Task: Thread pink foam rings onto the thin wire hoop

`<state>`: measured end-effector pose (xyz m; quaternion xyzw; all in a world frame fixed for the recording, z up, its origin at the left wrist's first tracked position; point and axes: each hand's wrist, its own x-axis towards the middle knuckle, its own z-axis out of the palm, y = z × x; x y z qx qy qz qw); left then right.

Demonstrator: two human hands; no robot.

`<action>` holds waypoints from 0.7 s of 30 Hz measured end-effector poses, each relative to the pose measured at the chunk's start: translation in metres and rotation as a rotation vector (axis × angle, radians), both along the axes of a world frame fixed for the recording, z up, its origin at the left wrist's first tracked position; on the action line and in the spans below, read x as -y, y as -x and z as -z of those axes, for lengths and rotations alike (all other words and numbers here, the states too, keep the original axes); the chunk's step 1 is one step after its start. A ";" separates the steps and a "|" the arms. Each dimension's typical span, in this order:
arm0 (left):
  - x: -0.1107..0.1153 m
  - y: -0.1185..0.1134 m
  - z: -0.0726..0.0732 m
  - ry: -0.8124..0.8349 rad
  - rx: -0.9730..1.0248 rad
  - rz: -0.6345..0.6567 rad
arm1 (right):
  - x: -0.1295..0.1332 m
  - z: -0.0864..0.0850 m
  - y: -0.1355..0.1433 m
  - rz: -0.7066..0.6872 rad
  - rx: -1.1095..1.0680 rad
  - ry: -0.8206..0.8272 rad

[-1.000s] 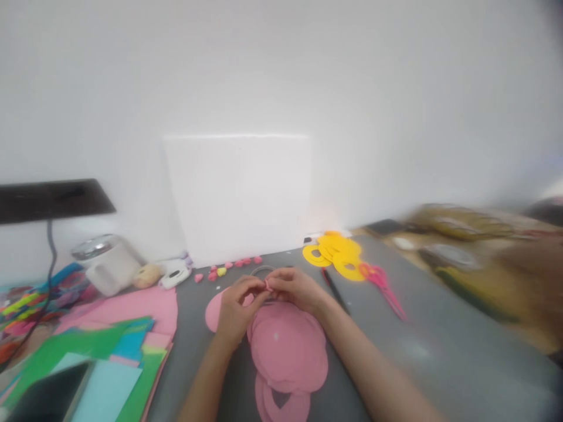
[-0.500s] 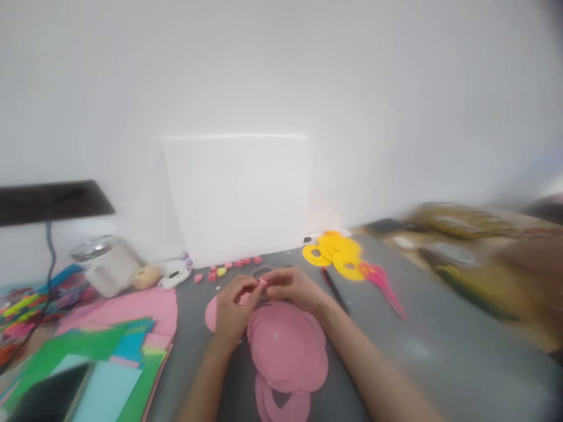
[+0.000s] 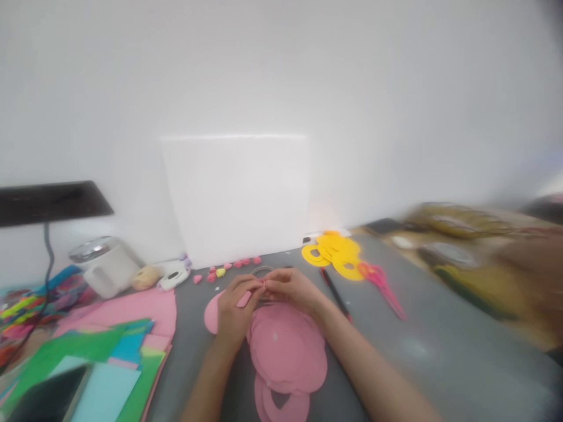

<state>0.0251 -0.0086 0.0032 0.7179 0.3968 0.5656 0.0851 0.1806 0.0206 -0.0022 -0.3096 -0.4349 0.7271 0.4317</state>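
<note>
Pink scrap point(image 3: 264, 282): looking light, crushable (likely paper) — edges suiting gentle holds
Left hand point(image 3: 237, 299), right hand point(image 3: 294, 288): both pinching it

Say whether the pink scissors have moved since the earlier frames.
No. The pink scissors lie as before against the yellow cutouts: handles at the cutouts' edge, blades pointing away from them. The slight shift in view is shared by both.

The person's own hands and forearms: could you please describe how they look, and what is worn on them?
The left hand and right hand are without gloves. The left forearm and right forearm show no sleeves, watch or bracelet as far as the picture reaches. The blur hides whether there are thin rings or nail polish.
</note>
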 end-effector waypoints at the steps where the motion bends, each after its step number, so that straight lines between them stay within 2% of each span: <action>1: 0.000 0.000 0.000 -0.012 -0.001 0.007 | 0.000 0.000 0.000 -0.002 0.005 -0.003; 21: -0.002 0.001 0.002 -0.021 -0.037 0.034 | -0.001 0.001 -0.002 -0.041 0.066 -0.017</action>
